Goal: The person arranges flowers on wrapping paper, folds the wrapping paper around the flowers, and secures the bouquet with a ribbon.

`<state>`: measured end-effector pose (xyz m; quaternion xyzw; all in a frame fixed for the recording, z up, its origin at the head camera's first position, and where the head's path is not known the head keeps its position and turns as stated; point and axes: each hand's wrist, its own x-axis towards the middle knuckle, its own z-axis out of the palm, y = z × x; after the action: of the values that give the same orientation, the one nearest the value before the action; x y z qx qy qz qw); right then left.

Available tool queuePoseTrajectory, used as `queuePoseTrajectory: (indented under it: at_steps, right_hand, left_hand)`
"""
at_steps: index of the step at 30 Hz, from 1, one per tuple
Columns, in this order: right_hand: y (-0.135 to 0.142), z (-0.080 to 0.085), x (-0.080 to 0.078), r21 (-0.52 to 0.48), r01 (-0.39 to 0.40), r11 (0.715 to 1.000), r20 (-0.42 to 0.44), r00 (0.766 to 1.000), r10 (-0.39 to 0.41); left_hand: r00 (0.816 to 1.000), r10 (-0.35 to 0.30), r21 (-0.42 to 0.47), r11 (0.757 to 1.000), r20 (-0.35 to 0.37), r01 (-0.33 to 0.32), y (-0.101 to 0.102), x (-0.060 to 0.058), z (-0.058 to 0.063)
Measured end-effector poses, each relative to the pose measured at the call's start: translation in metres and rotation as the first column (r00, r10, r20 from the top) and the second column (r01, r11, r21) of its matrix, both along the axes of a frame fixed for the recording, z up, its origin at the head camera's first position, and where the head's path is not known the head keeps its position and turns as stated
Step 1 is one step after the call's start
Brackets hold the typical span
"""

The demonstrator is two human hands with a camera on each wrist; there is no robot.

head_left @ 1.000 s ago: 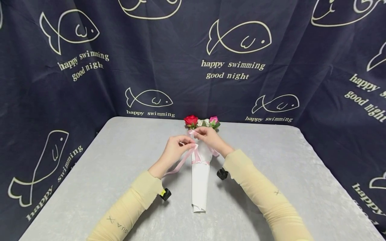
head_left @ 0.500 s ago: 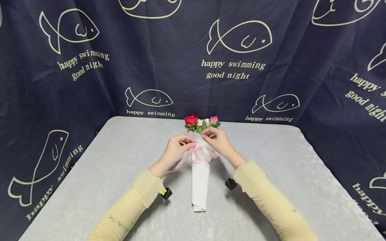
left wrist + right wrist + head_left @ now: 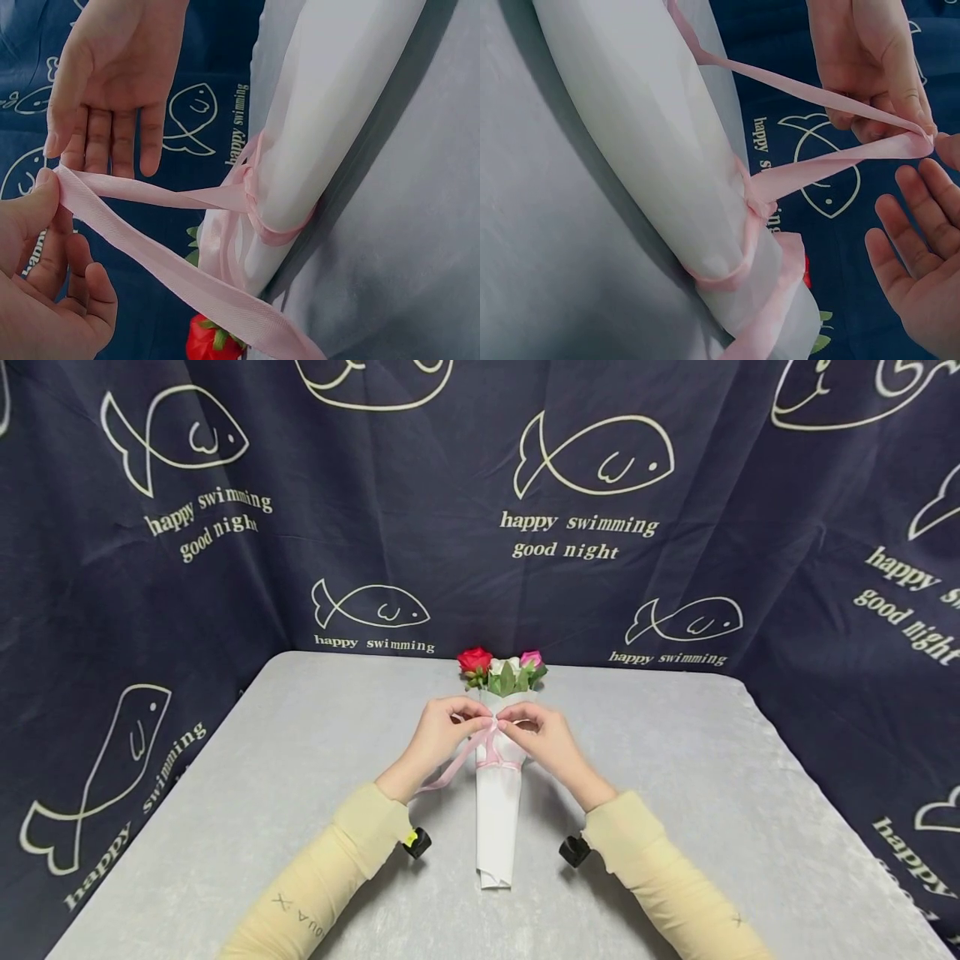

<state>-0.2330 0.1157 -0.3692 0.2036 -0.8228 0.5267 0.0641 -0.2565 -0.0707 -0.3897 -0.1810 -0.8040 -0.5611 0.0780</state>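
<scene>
A bouquet in white wrapping paper lies on the table, its flowers pointing to the back. Round the wrap runs a pink ribbon, crossed at the front. My left hand pinches a fold of the ribbon between thumb and fingertips, above the bouquet. The tail of that fold hangs down to the left. Close against it is my right hand. Its thumb and index tips are beside the folded ribbon, and its other fingers are fairly straight. Whether the right fingertips touch the ribbon I cannot tell.
A red rose, a white flower and a pink flower with green leaves top the bouquet. The grey table ends at a dark blue fish-print cloth. A black wrist camera sits below the right hand.
My right hand has let go of the ribbon piece it held near the flowers and come down beside the left fingertips. The left hand keeps its pinch almost in place.
</scene>
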Motion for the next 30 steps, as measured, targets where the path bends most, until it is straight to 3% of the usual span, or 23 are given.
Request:
queuePoseTrajectory:
  at_steps: [2, 11, 15, 18, 21, 24, 27, 30]
  right_hand:
    - [-0.003, 0.006, 0.006, 0.000, 0.009, 1.000, -0.010, 1.000, -0.009]
    - [-0.007, 0.007, 0.006, -0.011, 0.048, 0.999, -0.072, 0.996, -0.049]
    - [-0.007, 0.007, 0.004, -0.021, 0.041, 0.999, -0.070, 0.997, -0.042]
    - [-0.008, 0.008, 0.004, -0.024, 0.039, 0.999, -0.062, 0.997, -0.040]
    - [-0.008, 0.009, 0.004, -0.029, 0.036, 0.999, -0.052, 0.998, -0.037]
    - [-0.008, 0.009, 0.005, -0.033, 0.031, 0.999, -0.044, 0.998, -0.032]
    - [-0.008, 0.010, 0.006, -0.036, 0.027, 0.999, -0.044, 0.999, -0.029]
    - [-0.008, 0.011, 0.006, -0.038, 0.030, 0.999, -0.041, 0.999, -0.032]
  left_hand:
    - [1.000, -0.006, 0.005, 1.000, -0.001, 0.006, 0.000, 0.000, -0.001]
    - [1.000, -0.008, -0.007, 1.000, -0.009, 0.008, -0.002, -0.005, -0.001]
    - [0.999, 0.007, -0.042, 0.999, -0.032, -0.009, -0.005, -0.015, -0.001]
    - [0.998, -0.020, -0.132, 0.991, -0.067, 0.011, -0.008, -0.027, -0.002]
    - [0.992, -0.099, -0.287, 0.955, -0.084, 0.071, -0.007, -0.041, -0.005]
    - [0.979, -0.190, -0.432, 0.891, -0.073, 0.141, -0.003, -0.053, -0.010]
    - [0.966, -0.251, -0.494, 0.849, -0.064, 0.187, 0.003, -0.062, -0.015]
    - [0.957, -0.281, -0.508, 0.835, -0.068, 0.209, 0.006, -0.069, -0.019]
